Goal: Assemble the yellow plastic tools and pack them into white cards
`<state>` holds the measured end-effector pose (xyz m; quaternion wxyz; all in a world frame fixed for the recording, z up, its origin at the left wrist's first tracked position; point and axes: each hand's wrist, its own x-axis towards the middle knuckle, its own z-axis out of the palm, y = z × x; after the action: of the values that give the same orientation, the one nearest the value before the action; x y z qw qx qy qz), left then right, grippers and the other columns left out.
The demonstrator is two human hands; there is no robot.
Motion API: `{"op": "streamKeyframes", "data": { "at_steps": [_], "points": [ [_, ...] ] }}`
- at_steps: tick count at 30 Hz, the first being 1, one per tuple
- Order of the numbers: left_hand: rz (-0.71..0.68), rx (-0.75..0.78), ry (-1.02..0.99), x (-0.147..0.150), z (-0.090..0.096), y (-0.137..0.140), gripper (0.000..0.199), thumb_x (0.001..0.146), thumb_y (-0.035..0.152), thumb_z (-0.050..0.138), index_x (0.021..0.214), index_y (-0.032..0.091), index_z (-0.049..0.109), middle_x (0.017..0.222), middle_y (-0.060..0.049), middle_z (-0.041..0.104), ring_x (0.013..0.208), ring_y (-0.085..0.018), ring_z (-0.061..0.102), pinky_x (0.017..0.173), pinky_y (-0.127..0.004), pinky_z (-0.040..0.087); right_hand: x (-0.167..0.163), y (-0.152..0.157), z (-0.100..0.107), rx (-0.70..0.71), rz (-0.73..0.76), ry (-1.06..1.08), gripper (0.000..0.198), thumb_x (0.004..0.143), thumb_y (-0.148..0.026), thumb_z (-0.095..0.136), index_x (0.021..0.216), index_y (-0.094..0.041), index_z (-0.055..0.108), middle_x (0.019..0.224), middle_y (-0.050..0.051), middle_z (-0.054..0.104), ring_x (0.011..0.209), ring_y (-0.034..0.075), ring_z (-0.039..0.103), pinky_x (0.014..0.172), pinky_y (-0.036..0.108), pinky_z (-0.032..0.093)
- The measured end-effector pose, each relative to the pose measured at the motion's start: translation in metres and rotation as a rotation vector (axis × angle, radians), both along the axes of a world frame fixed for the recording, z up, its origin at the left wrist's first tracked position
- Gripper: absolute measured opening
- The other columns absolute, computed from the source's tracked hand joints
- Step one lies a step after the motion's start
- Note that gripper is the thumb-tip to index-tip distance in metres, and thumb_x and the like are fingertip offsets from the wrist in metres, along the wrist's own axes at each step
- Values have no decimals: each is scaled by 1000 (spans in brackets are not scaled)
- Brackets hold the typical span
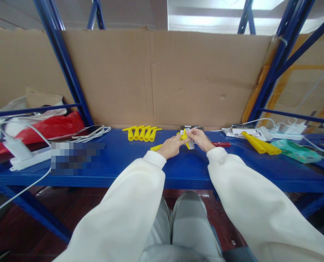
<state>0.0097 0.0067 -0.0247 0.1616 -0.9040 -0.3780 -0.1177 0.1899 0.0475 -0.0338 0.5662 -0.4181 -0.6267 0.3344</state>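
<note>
My left hand point(171, 146) is closed around a yellow plastic tool point(156, 147); its tubular end sticks out to the left under the palm. At the other end of this tool, by my fingertips, is a small pale, flat strip point(190, 145). My right hand point(200, 139) pinches at that same end, with thumb and fingers close together. Just right of it lies a red-handled tool point(222, 144), partly hidden by my wrist. A dark object point(197, 128) sits behind my hands, mostly covered. To the left, several yellow T-shaped tools point(141, 134) stand in a row.
More yellow tools point(260, 143) lie at right beside a green packet point(296, 151) and a small box point(243, 128). Left are a phone point(88, 131), a white power strip point(31, 158) and a red bag point(52, 127). Cardboard point(178, 80) backs the blue shelf point(123, 167).
</note>
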Motion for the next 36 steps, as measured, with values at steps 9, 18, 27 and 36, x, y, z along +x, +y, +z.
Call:
{"op": "streamKeyframes", "data": {
  "at_steps": [9, 18, 27, 36],
  "points": [
    [65, -50, -50, -2, 3, 0, 66, 92, 5, 40, 152, 31, 44, 121, -12, 53, 108, -23, 63, 96, -38, 50, 2, -7, 5, -143, 59, -63, 40, 77, -53, 76, 66, -19, 56, 57, -3, 55, 52, 9, 48, 50, 21, 40],
    [138, -68, -108, -9, 1, 9, 63, 93, 6, 41, 151, 29, 47, 117, -13, 53, 104, -24, 65, 96, -38, 51, 2, -14, 5, -259, 236, -176, 24, 81, -26, 76, 66, -18, 59, 54, -2, 61, 52, 10, 58, 52, 19, 42],
    [119, -58, -83, -10, 0, 11, 56, 98, 14, 38, 151, 30, 46, 114, -13, 55, 97, -24, 66, 90, -37, 53, 2, -15, 3, -245, 214, -239, 25, 83, -18, 64, 61, -19, 54, 44, -4, 55, 41, 8, 45, 45, 19, 33],
    [140, -75, -60, -10, 0, 9, 54, 98, 14, 39, 149, 30, 50, 113, -11, 56, 98, -23, 68, 90, -35, 52, 0, -19, 2, -316, 251, -179, 30, 82, -26, 72, 61, -19, 52, 42, -6, 49, 36, 6, 39, 38, 19, 28]
  ]
}}
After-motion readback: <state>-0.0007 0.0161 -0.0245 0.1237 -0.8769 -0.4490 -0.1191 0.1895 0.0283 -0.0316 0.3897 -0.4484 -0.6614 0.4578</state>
